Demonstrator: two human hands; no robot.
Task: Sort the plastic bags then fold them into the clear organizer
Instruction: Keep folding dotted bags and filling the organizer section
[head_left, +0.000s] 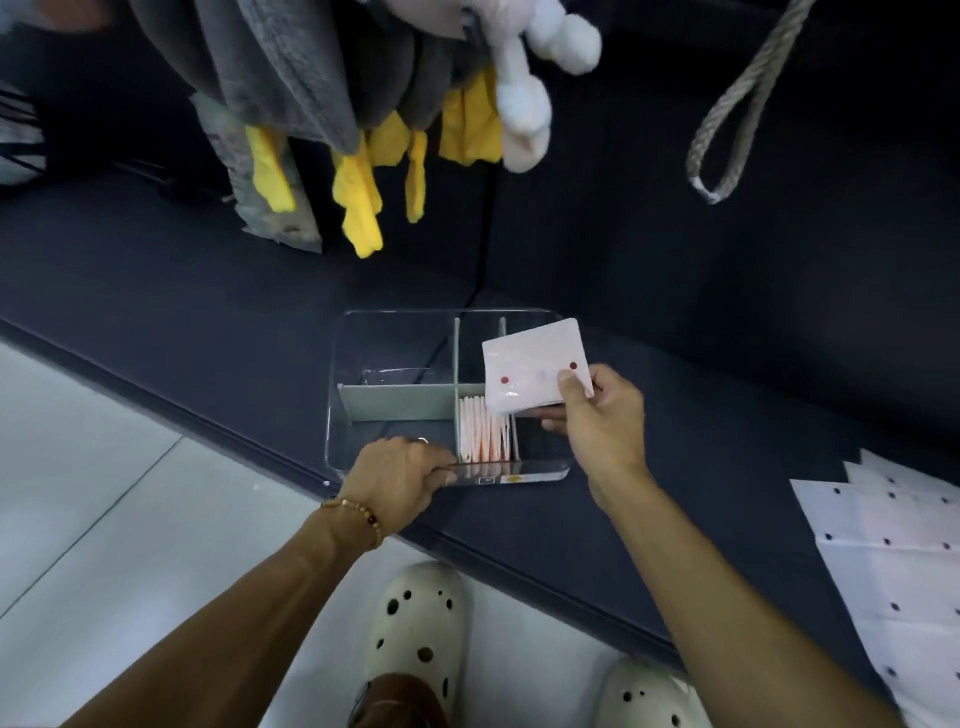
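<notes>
A clear organizer (395, 322) with grey dividers sits on the dark sofa seat. Its narrow front-middle compartment holds several folded pink-and-white bags (484, 431) standing on edge. My left hand (400, 480) grips the organizer's near front rim. My right hand (597, 415) holds a folded white plastic bag (530, 358) with two red dots just above the organizer's right side, over the filled compartment. The thumb presses on the bag's lower right corner.
Flat white bags with dark dots (893, 561) lie spread on the seat at the right. Grey plush toys with yellow feet (358, 187) and a white plush (524, 104) lean at the back. A grey rope loop (727, 130) hangs at the upper right. My shoes (415, 623) stand on the pale floor.
</notes>
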